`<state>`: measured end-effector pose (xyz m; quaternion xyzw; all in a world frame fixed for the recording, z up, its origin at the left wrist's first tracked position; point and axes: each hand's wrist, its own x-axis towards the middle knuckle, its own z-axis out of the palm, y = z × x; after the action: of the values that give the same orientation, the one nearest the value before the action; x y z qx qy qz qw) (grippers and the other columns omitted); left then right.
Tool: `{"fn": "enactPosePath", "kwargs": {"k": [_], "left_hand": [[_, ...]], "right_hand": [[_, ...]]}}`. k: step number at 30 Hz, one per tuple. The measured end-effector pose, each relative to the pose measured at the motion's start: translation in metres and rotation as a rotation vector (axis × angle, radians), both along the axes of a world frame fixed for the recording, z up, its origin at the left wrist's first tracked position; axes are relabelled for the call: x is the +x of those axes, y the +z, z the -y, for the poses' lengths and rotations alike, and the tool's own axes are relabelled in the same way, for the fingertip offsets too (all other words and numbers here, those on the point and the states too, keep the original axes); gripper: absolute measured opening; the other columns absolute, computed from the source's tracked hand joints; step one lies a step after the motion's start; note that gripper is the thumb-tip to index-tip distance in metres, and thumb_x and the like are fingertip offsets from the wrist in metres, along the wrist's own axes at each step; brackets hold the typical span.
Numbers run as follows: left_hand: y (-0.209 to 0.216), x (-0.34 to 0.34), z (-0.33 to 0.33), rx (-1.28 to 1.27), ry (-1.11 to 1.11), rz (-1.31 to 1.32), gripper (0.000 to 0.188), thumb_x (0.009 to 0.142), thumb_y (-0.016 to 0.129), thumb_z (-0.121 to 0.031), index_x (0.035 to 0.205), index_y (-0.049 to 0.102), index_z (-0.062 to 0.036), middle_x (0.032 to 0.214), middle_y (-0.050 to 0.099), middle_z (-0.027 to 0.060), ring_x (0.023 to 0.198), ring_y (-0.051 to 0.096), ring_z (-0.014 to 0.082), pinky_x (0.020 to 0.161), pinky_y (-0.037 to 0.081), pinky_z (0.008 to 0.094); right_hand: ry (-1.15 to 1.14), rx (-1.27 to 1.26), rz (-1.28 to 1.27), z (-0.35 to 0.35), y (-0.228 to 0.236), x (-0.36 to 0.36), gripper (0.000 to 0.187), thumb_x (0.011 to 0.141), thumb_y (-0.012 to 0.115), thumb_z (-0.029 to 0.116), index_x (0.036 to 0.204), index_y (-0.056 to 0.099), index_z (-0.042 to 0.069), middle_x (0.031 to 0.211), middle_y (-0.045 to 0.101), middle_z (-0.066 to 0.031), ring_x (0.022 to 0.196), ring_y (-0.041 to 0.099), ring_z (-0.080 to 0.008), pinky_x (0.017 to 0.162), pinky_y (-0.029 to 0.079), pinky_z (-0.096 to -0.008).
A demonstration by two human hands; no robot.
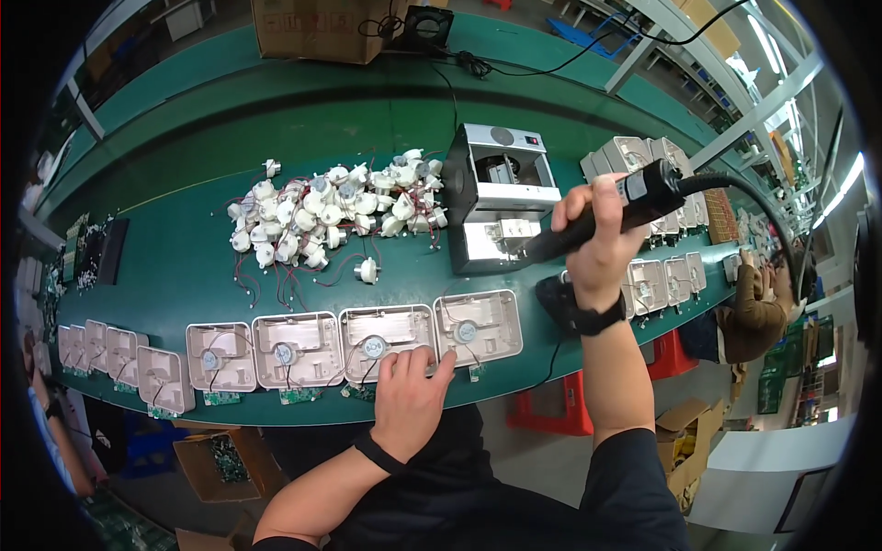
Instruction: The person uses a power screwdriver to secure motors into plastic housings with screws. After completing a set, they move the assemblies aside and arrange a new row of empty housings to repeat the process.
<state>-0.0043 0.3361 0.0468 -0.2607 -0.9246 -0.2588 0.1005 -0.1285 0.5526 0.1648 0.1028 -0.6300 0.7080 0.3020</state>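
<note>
My right hand (602,225) is wrapped around a black electric screwdriver (579,237), held slanting with its front end toward the tray of a grey-and-black screw feeder (501,197). The tip is hard to make out against the feeder. My left hand (409,395) lies over the near edges of two white plastic housings (487,317), fingers stretched and thumb apart, gripping nothing. Beside its fingers sits a round part (373,347) with wires inside a housing. Small green circuit boards (299,396) hang on wires at the housings' near edges.
A pile of white round parts with wires (322,207) lies behind the row. More housings stand at the left (165,378) and right (648,285). A cardboard box (317,28) and a small black fan (427,28) are at the back. A co-worker (763,317) is at the right.
</note>
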Motion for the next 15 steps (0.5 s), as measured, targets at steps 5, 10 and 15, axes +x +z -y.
{"fn": "enactPosePath", "kwargs": {"k": [5, 10, 15], "left_hand": [[-0.01, 0.0, 0.0, 0.036, 0.045, 0.008, 0.028, 0.085, 0.069, -0.019, 0.112, 0.063, -0.0133, 0.099, 0.055, 0.0046, 0.09, 0.055, 0.0219, 0.079, 0.042, 0.0367], [-0.013, -0.001, -0.002, 0.034, 0.049, 0.011, 0.025, 0.086, 0.066, -0.018, 0.111, 0.062, -0.014, 0.101, 0.055, 0.0052, 0.09, 0.055, 0.0219, 0.077, 0.041, 0.0357], [-0.015, -0.001, -0.003, 0.064, 0.053, 0.01, 0.025, 0.087, 0.063, -0.017, 0.112, 0.061, -0.0138, 0.103, 0.054, 0.0055, 0.09, 0.055, 0.0218, 0.077, 0.041, 0.0354]], "right_hand": [[0.245, -0.127, 0.069, 0.026, -0.006, 0.062, 0.034, 0.094, 0.064, 0.032, 0.108, 0.044, 0.008, 0.071, 0.055, -0.0078, 0.058, 0.054, -0.0186, 0.056, 0.048, -0.0317], [0.389, -0.095, 0.129, 0.057, -0.022, 0.087, 0.05, 0.087, 0.075, 0.037, 0.109, 0.039, 0.009, 0.074, 0.057, -0.0085, 0.059, 0.056, -0.0194, 0.057, 0.049, -0.0324], [0.429, -0.044, 0.156, 0.062, -0.041, 0.079, 0.054, 0.085, 0.078, 0.036, 0.108, 0.038, 0.009, 0.076, 0.057, -0.0091, 0.06, 0.056, -0.0198, 0.059, 0.05, -0.0325]]}}
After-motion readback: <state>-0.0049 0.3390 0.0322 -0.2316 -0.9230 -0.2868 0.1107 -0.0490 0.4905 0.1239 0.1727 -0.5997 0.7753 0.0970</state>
